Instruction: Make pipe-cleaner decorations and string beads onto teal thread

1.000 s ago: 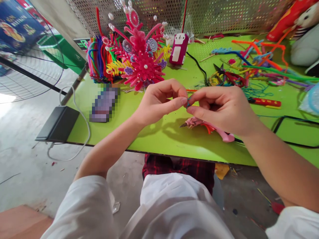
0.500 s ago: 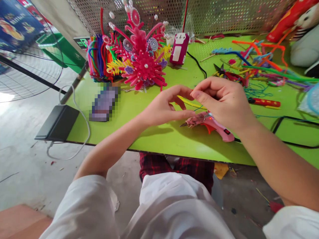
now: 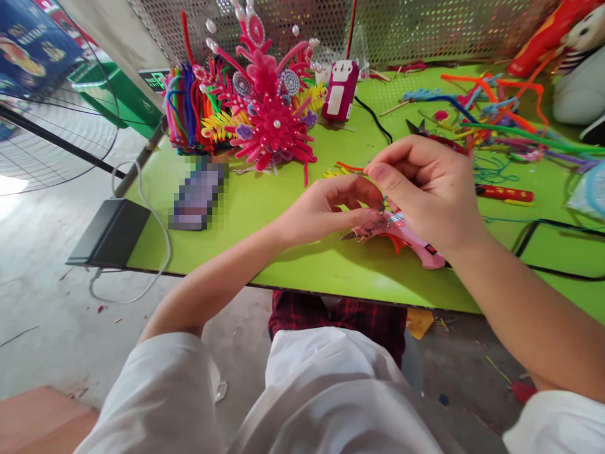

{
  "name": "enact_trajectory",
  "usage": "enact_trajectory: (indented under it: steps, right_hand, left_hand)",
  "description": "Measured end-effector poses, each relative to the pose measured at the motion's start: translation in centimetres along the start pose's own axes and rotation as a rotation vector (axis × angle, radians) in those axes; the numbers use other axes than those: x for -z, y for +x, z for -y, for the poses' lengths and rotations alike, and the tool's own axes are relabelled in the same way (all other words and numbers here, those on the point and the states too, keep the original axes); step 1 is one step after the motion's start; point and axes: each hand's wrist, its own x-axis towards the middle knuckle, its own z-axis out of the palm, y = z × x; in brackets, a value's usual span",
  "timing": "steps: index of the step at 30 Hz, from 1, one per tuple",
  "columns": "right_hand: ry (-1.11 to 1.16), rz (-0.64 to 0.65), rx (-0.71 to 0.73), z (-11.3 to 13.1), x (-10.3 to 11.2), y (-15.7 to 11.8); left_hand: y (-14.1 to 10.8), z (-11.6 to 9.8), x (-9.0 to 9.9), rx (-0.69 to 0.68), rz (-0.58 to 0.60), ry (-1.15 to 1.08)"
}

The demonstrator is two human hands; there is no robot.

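Teal strand [image 3: 384,202], short and thin, above the pink glue gun [image 3: 412,239].
From afar, I see my left hand [image 3: 326,208] pinching it; I can't tell whether my right hand [image 3: 432,189] grips anything.

Glue gun [image 3: 414,241] plastic; tabletop [image 3: 293,268] smooth, glossy; ornament [image 3: 271,116] fuzzy; panel [image 3: 435,31] metal

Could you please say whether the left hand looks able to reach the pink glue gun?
Probably yes: the left hand is near the pink glue gun, nothing visibly blocking, though its fingers seem to pinch something teal.
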Motion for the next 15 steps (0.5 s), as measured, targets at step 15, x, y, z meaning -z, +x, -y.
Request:
enact_trajectory:
  steps: [15]
  right_hand:
    - [-0.018,-0.027,0.082,-0.86,-0.19,0.15]
  left_hand:
    - [0.24,0.32,-1.06,0.049,-0.101,-0.211]
